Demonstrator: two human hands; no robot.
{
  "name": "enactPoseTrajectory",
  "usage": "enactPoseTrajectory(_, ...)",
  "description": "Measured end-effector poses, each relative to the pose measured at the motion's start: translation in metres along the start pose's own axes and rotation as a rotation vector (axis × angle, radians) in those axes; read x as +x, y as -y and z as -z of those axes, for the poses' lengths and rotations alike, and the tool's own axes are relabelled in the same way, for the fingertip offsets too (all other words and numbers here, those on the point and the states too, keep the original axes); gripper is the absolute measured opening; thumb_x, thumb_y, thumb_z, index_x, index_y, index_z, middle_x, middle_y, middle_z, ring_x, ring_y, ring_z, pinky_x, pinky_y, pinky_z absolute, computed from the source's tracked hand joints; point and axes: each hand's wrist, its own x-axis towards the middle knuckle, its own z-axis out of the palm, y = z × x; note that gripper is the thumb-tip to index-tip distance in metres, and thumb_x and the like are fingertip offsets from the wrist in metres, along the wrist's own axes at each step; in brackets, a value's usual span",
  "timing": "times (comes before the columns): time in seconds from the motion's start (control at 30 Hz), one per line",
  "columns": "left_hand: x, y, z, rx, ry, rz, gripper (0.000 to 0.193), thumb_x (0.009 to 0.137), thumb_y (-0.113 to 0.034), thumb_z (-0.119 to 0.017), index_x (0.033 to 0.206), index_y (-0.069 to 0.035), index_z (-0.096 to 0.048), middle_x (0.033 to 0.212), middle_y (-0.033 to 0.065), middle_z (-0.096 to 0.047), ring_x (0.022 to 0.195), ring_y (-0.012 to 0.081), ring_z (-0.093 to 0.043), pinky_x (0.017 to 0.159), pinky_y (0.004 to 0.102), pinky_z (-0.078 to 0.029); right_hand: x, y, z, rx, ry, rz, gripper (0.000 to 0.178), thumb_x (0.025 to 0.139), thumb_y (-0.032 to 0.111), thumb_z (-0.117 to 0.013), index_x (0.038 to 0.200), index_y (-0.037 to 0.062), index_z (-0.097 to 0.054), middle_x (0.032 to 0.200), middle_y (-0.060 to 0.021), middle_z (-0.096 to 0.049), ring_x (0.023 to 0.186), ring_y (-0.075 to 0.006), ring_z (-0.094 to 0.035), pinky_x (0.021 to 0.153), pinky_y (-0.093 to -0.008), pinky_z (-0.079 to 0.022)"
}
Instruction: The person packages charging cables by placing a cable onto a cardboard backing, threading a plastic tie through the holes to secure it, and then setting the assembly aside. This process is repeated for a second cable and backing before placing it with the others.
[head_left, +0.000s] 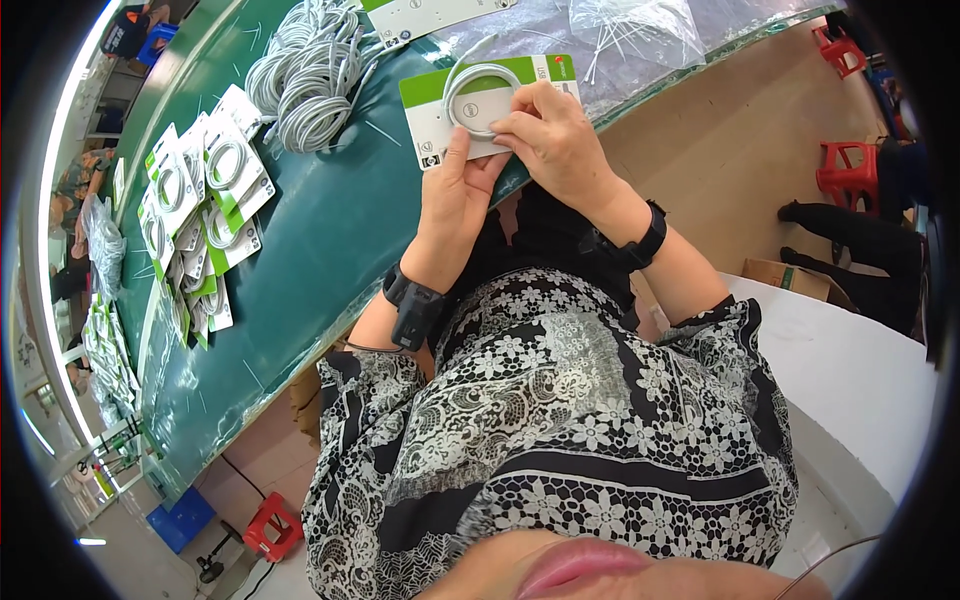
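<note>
**Black-and-white floral-print garment [600, 400] in the foreground, below a green-surfaced table [320, 230]**

The table runs diagonally from lower left to upper right. On its left side lies a heap of green-and-white cards bearing coiled cables [205, 190]. Right of this is a tangled bundle of light-grey cables [305, 90]; at upper right, a clear plastic bag [640, 30] with thin white strips. Over the table's near edge, a rectangular white-and-green card [480, 98] is held. The bare left hand [455, 195] grips its lower edge, thumb in front, other fingers beneath. The bare right hand [560, 145] pinches, between thumb and fingers, the right side of a round light-grey cable coil [449, 100], set against the card's front.
</note>
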Motion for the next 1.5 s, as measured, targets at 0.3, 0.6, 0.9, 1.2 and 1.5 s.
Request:
enactPoseTrajectory(0.3,-0.003,0.002,-0.006,0.208,0.033,-0.036,0.036,0.094,-0.006,-0.054,0.128,-0.001,-0.043,0.118,0.0133,-0.057,0.101,0.0212,-0.062,0.082,0.0335,-0.057,0.005,0.001,0.008,-0.004,-0.001,0.102,0.015,0.073,0.005,-0.069,0.087,0.0098,-0.068,0.091,-0.0030,-0.055,0.081,-0.0211,-0.055,0.077,-0.0342,-0.041)
enactPoseTrajectory(0.6,-0.011,0.021,-0.011,0.300,-0.002,-0.148,0.037,0.093,-0.003,-0.053,0.129,-0.001,-0.043,0.117,0.0120,-0.057,0.100,0.0196,-0.062,0.080,0.0320,-0.057,-0.011,-0.007,0.013,0.044,0.005,0.120,0.016,0.075,0.011,-0.070,0.091,0.0114,-0.067,0.092,-0.0041,-0.057,0.088,-0.0202,-0.055,0.083,-0.0344,-0.040)
enactPoseTrajectory(0.9,-0.019,0.008,-0.016,0.400,-0.091,-0.231,0.043,0.092,-0.002,-0.055,0.133,-0.005,-0.040,0.122,0.0114,-0.055,0.105,0.0220,-0.061,0.083,0.0361,-0.057,0.004,-0.097,0.094,0.020,-0.152,-0.438,0.010,0.079,0.008,-0.069,0.088,0.0071,-0.064,0.092,-0.0074,-0.059,0.088,-0.0238,-0.058,0.075,-0.0326,-0.048)
enactPoseTrajectory(1.2,-0.021,0.008,-0.021,0.395,-0.077,-0.167,0.046,0.092,-0.003,-0.056,0.134,-0.006,-0.038,0.125,0.0118,-0.053,0.108,0.0240,-0.060,0.086,0.0407,-0.056,0.013,-0.137,0.093,-0.352,0.149,0.187,0.010,0.076,0.004,-0.067,0.084,0.0081,-0.063,0.092,-0.0043,-0.059,0.087,-0.0246,-0.058,0.077,-0.0341,-0.049)
enactPoseTrajectory(1.5,-0.022,-0.004,-0.024,0.331,-0.051,-0.144,0.045,0.093,-0.006,-0.055,0.134,-0.004,-0.037,0.125,0.0124,-0.053,0.109,0.0250,-0.059,0.086,0.0407,-0.057,0.036,-0.127,0.088,0.015,0.236,0.076,0.008,0.079,0.001,-0.065,0.084,0.0048,-0.059,0.092,-0.0023,-0.058,0.081,-0.0211,-0.058,0.071,-0.0308,-0.048)
